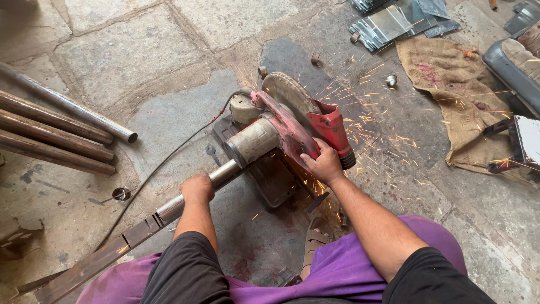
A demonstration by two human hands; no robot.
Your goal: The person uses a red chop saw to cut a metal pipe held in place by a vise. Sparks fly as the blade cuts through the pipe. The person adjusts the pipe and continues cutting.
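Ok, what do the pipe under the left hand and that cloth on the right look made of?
Pipe: looks like bare steel, smooth grey sheen, throwing sparks at the saw. Left hand presses it down. Cloth: coarse brown weave, probably jute sacking, stained pink.

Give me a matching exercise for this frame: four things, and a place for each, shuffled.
Things:
1. left hand
2. right hand
3. burlap sack
4. stacked pipes

Places:
A. on the red saw handle
B. far left on the floor
C. pressing the pipe fed into the saw
D. spread out at upper right

Pairs: 1-C, 2-A, 3-D, 4-B
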